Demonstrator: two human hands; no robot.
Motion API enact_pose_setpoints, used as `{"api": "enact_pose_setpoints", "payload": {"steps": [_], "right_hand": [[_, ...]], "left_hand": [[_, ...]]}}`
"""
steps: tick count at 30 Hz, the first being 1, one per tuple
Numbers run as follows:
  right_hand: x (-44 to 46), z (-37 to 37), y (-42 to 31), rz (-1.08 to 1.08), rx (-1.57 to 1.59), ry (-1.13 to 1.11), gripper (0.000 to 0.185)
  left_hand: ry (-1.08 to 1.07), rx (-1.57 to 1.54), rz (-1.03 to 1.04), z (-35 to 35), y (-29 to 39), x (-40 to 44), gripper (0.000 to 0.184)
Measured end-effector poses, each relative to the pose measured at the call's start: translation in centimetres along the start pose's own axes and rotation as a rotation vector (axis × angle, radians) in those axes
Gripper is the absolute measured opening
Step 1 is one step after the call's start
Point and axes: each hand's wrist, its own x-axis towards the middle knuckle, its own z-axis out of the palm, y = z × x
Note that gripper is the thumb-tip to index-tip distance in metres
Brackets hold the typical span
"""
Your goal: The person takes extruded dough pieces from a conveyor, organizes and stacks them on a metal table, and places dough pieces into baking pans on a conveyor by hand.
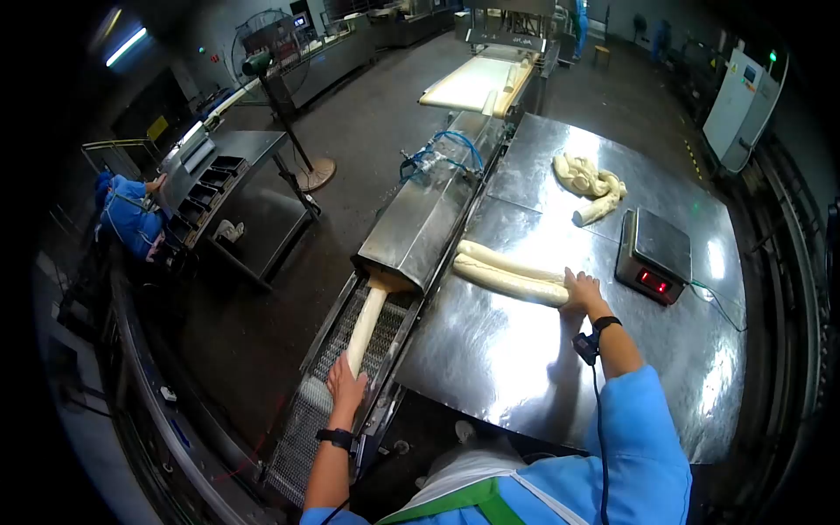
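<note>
A long pale dough log (pixel 366 328) lies on the mesh conveyor (pixel 297 442), its far end under the metal hood (pixel 420 223). My left hand (pixel 346 382) is closed around the near end of this log. On the steel table (pixel 455 372), two more dough logs (pixel 512 280) lie side by side, pointing towards my right. My right hand (pixel 581 290) grips the right end of these logs; its palm side is hidden. Farther back on the table sits a twisted heap of dough (pixel 588 179).
A scale (pixel 656 254) with a red display stands right of my right hand, its cable trailing over the table. Blue hoses (pixel 455 144) lie on the hood. A belt (pixel 481 83) carries dough beyond. Left, a person in blue (pixel 131 214) works beside dark tins (pixel 203 194).
</note>
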Motion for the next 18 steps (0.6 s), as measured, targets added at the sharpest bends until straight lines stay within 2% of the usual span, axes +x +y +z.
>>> {"api": "enact_pose_setpoints", "payload": {"steps": [2,5,7,9,11,12,13,15,18], "right_hand": [[-0.1,-1.4,-0.4,0.007,0.014,-0.118,0.090],[-1.2,0.5,-1.2,0.011,0.071,-0.058,0.092],[-3.8,0.0,-2.3,0.014,0.117,-0.043,0.082],[-5.5,0.9,-3.1,0.053,0.142,-0.045,0.078],[-7.2,1.1,-4.8,0.086,0.174,-0.028,0.080],[-7.9,1.4,-5.4,0.085,0.168,-0.051,0.082],[-8.7,1.7,-6.0,0.084,0.163,-0.074,0.084],[-10.1,2.0,-7.3,0.085,0.190,-0.045,0.088],[-12.2,2.3,-10.6,0.123,0.217,-0.035,0.089]], "left_hand": [[0.000,0.013,-0.001,0.7,0.8,1.9,0.070],[0.006,0.105,-0.002,1.2,0.6,3.5,0.075],[-0.046,0.220,-0.169,0.5,0.6,4.1,0.076],[-0.004,0.271,-0.136,0.1,0.6,4.3,0.070],[-0.226,0.084,-0.120,-0.8,0.1,5.3,0.063],[-0.251,-0.109,-0.019,0.0,-0.4,4.8,0.055],[-0.301,-0.150,-0.007,-0.4,1.7,3.4,0.050],[-0.406,-0.370,0.044,2.7,3.3,2.5,0.048],[-0.416,-0.536,0.109,5.3,9.0,0.4,0.055]]}}
